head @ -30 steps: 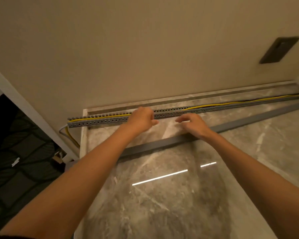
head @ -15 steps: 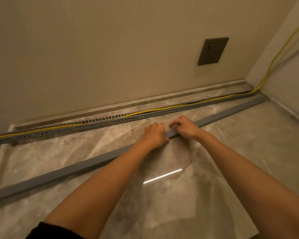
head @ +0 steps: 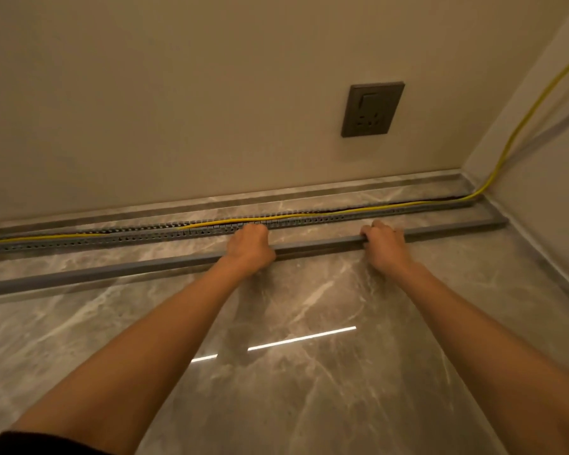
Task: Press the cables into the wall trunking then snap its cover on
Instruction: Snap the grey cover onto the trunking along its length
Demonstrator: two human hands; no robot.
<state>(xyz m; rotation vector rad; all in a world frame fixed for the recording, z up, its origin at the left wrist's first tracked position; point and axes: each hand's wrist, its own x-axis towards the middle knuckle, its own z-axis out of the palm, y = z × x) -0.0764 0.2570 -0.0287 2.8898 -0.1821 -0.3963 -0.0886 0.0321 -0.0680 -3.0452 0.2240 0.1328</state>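
A long grey slotted trunking (head: 112, 238) lies on the marble floor along the foot of the wall. A yellow cable (head: 358, 211) runs inside it and climbs the right wall at the corner. The grey trunking cover (head: 112, 270), a long strip, lies parallel just in front of the trunking. My left hand (head: 251, 246) is closed around the cover near its middle. My right hand (head: 383, 239) grips the same cover further right. Both hands hold it just off the trunking's front side.
A dark wall socket (head: 372, 109) sits on the beige wall above the trunking. A marble skirting (head: 342, 188) runs along the wall's foot. The room corner (head: 467, 165) closes the right end. Glossy marble floor (head: 276, 389) spreads in front.
One second ago my hands were at the trunking. They then took hold of the cover. Since half a second ago my hands have spread apart along it, and the view has shifted right.
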